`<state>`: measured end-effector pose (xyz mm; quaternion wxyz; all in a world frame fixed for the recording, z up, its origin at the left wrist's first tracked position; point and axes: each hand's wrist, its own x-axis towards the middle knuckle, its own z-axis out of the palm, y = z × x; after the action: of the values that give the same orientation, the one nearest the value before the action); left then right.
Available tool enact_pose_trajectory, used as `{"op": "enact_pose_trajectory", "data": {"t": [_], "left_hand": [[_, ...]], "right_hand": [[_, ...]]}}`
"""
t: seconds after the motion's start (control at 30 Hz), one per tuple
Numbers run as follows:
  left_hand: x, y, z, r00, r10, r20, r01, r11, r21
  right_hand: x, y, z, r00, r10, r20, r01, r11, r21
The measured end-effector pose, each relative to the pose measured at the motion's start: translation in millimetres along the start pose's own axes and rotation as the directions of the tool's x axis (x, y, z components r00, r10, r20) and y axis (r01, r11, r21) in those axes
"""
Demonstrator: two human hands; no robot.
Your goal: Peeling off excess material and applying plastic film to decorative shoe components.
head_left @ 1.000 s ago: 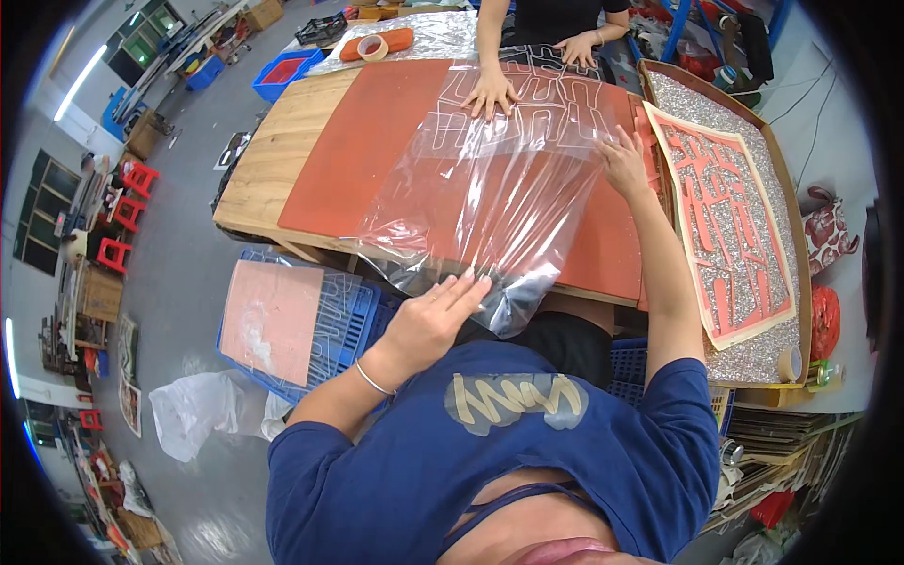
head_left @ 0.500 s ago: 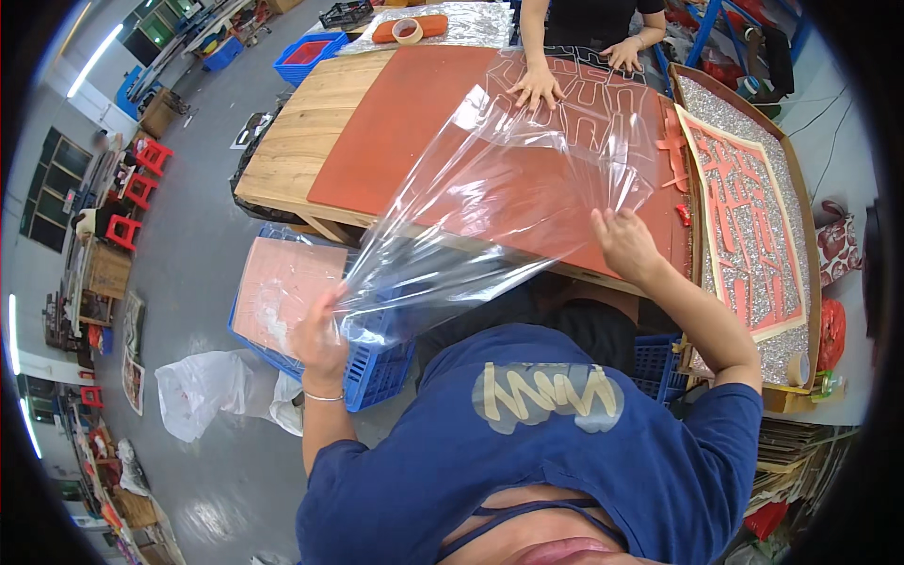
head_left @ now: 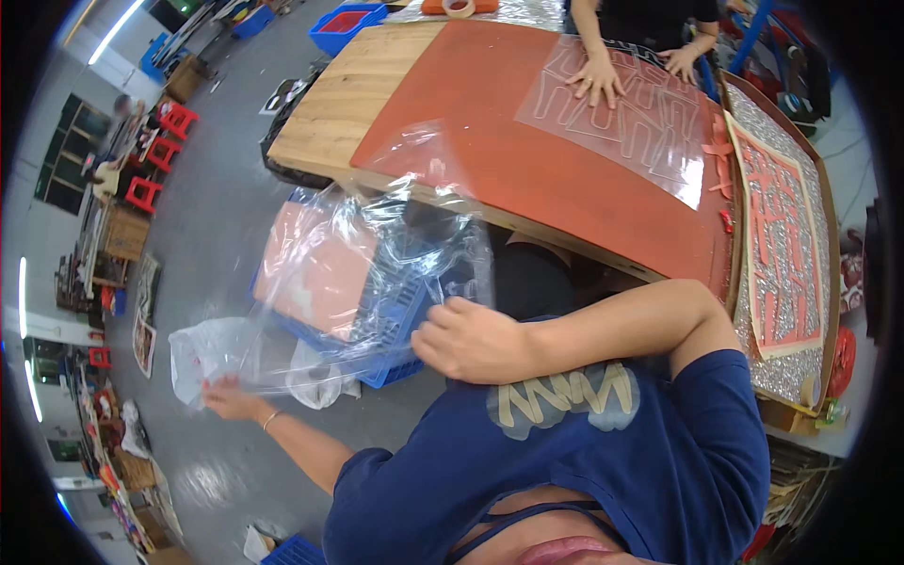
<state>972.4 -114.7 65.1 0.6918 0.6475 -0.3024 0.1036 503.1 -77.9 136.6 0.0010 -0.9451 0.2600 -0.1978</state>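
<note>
A large clear plastic film (head_left: 428, 250) stretches between my two hands, crumpled and glossy. My right hand (head_left: 466, 341) is closed on one end of it, in front of my chest. Far out to the left, my left hand (head_left: 231, 397) pinches another edge; its fingers are slightly blurred. The film hangs over a blue crate (head_left: 391, 353) and a pink sheet (head_left: 315, 278) lying on top of it. On the reddish-brown board (head_left: 471, 122) beyond lies a clear sheet with outlined shapes (head_left: 650, 151). A co-worker's hand (head_left: 597, 79) is spread flat on that sheet.
The wooden table (head_left: 353, 89) carries the board. At the right, a shallow box (head_left: 734, 273) holds glittery silver material and a frame with red cut-outs (head_left: 777, 235). A white plastic bag (head_left: 202, 353) lies on the floor at the left. Red stools (head_left: 143, 193) stand farther off.
Both my hands have moved left, pulling the film off the outlined sheet and most of the board. My right arm now crosses my chest. The co-worker's hands remain on the sheet.
</note>
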Motion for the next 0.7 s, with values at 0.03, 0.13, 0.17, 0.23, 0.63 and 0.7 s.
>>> {"op": "enact_pose_trajectory", "data": {"t": [0.03,0.13,0.17,0.23,0.63,0.7], "left_hand": [[21.4,-21.0,-34.9,0.998,-0.045,0.045,0.038,0.989,0.140],[52.1,-46.7,-107.7,0.977,-0.106,0.184,0.026,0.919,0.394],[61.2,-48.8,-126.8,0.950,-0.138,0.281,-0.024,0.863,0.505],[89.2,-58.1,-161.1,0.961,-0.074,0.268,-0.092,0.826,0.556],[267.8,72.3,272.2,0.512,0.190,0.838,-0.810,0.432,0.397],[264.1,96.2,376.4,0.361,0.380,0.852,-0.750,0.661,0.022]], "right_hand": [[18.9,-1.7,9.9,0.998,-0.026,-0.063,0.026,1.000,0.003],[63.5,3.0,66.2,0.995,-0.020,-0.093,0.030,0.994,0.107],[75.8,2.7,89.8,0.999,0.008,-0.046,0.001,0.978,0.209],[94.8,-4.7,127.2,0.995,0.006,0.104,-0.060,0.849,0.525],[119.9,163.6,158.0,0.785,0.532,0.316,-0.125,-0.364,0.923],[118.8,205.0,139.4,0.684,0.675,0.276,-0.086,-0.301,0.950]]}}
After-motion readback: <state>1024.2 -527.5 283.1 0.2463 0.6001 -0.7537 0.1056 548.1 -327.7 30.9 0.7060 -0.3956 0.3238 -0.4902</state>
